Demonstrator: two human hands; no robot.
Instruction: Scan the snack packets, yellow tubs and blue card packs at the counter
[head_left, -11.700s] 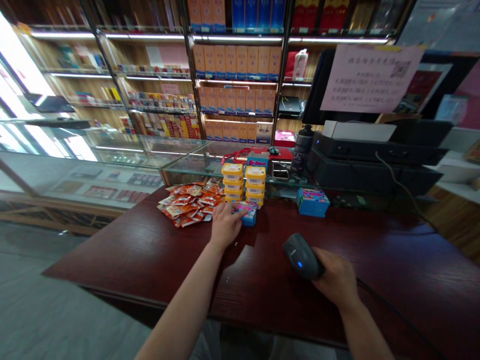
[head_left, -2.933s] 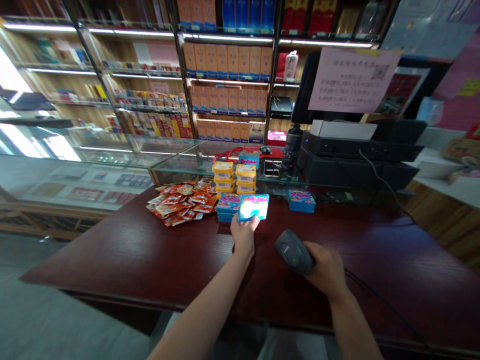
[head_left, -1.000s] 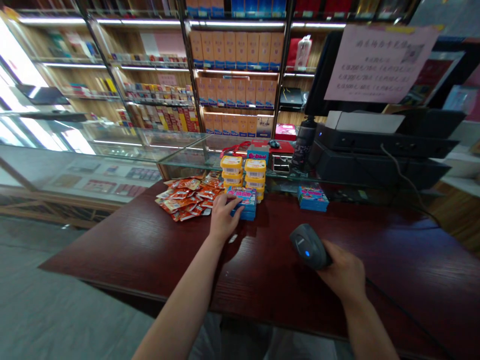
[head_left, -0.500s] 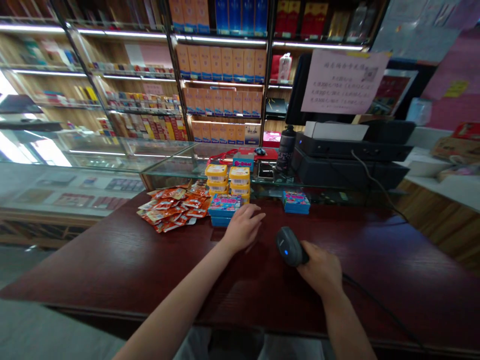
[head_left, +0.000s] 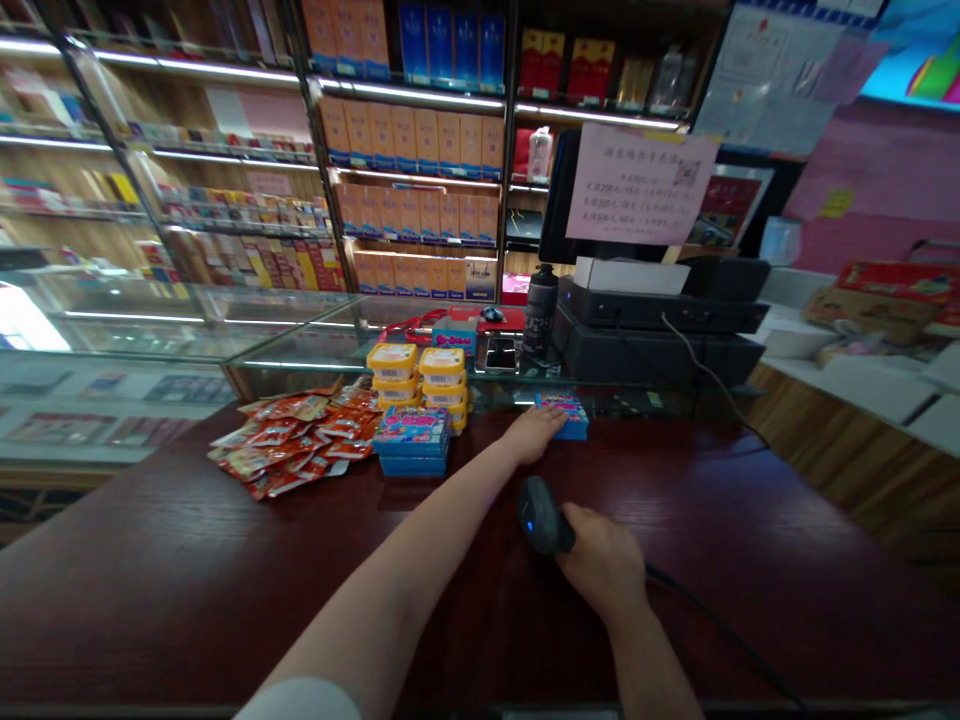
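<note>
My left hand (head_left: 534, 434) reaches forward, its fingers stretched out over the left side of a small stack of blue and pink boxes (head_left: 571, 418). The fingers rest on or just above the top box; I cannot tell which. A dark handheld barcode scanner (head_left: 538, 512) with a lit blue dot is gripped in my right hand (head_left: 606, 560), its head pointing left and its cable trailing right. Left of my forearm stands a taller stack of similar blue boxes (head_left: 412, 440). Yellow-lidded tubs (head_left: 442, 375) are piled behind it, and a heap of orange packets (head_left: 300, 435) lies further left.
A glass counter (head_left: 300, 345) borders the back of the dark wooden table (head_left: 225, 590). On it are a phone (head_left: 501, 354), a black bottle (head_left: 540, 310), and a monitor (head_left: 559, 195) with a paper sign above dark boxy equipment (head_left: 660, 345). Stocked shelves stand behind.
My left hand has moved right, from the taller stack of blue boxes to the smaller one. The right hand still holds the scanner. The view has shifted slightly to the right.
</note>
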